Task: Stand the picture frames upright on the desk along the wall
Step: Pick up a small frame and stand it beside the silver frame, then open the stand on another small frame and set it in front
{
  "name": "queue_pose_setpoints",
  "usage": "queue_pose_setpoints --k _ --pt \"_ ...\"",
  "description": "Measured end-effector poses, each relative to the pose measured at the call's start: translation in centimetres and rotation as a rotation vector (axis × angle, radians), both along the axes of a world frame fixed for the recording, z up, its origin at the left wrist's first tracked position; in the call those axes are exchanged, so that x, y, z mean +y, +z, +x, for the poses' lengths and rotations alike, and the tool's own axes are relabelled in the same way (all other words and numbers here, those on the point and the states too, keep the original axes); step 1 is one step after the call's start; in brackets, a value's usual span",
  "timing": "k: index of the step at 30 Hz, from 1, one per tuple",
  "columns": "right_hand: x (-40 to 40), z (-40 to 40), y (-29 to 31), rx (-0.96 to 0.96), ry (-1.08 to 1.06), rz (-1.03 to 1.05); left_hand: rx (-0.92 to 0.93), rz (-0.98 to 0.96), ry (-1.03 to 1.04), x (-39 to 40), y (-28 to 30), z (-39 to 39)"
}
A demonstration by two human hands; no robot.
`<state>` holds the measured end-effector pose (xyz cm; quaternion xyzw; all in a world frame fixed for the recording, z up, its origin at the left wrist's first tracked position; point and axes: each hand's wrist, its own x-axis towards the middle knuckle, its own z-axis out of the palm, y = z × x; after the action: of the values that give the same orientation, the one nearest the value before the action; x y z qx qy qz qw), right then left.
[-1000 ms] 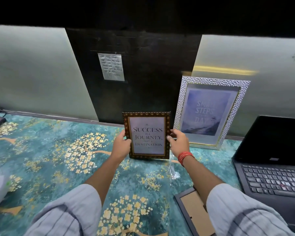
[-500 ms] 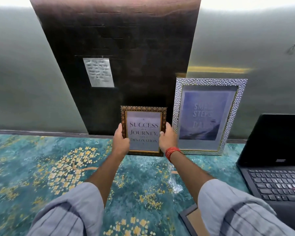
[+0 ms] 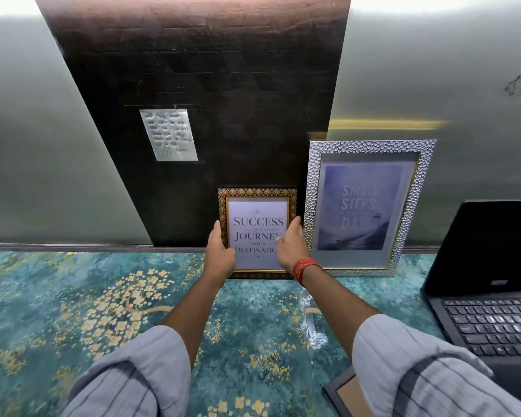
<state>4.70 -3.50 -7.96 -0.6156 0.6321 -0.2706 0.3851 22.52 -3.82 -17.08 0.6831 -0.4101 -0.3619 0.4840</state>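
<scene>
Hands on small dark gold-patterned picture frame point(image 3: 257, 194) standing at the wall, at 12 o'clock on the desk.

Desk point(image 3: 57, 296), under a teal cloth with yellow blossoms, runs across the view; at 11 o'clock a grey handwritten paper note point(image 3: 169, 134) hangs on the dark wall panel, its writing too small to read. The left hand point(image 3: 220, 251) grips the frame's left edge, fingers closed around it. The right hand point(image 3: 292, 243) rests on the right edge, fingers curled loosely, covering the last letters of the print; whether it truly grips is unclear. Just beside, at 1 o'clock, the tall silver hammered-texture frame point(image 3: 370, 145) leans on the wall. At 3 o'clock an open black laptop point(image 3: 494, 323) is cut off by the picture's edge. At 5 o'clock a flat grey-rimmed frame point(image 3: 342, 392) lies half hidden under the right sleeve.
</scene>
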Motion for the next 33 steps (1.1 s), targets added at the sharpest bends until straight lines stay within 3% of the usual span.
queue_pose_setpoints --k 5,9,14,18,22,27,33 --pt "0.2 0.2 0.1 0.008 0.056 0.022 -0.095 0.057 -0.015 -2.0 -2.9 1.4" --pt "1.8 0.7 0.7 -0.019 0.044 -0.098 -0.164 0.066 0.028 3.6 5.3 -2.9" --pt "5.3 -0.9 2.0 -0.139 -0.029 -0.205 -0.186 0.024 0.129 8.7 8.9 -6.2" --pt "9.2 -4.2 2.4 -0.309 -0.028 -0.059 -0.062 0.110 0.045 12.7 9.7 -9.6" --pt "13.9 -8.8 1.8 -0.328 -0.106 0.069 0.071 0.237 0.000 17.8 8.6 -14.7" --pt "19.2 -16.7 -0.2 -0.124 -0.094 0.133 -0.001 0.400 -0.185 23.1 5.7 -21.2" --pt "20.5 -24.6 -4.0 0.381 0.062 0.225 -0.593 0.536 -0.640 25.8 2.5 -25.4"
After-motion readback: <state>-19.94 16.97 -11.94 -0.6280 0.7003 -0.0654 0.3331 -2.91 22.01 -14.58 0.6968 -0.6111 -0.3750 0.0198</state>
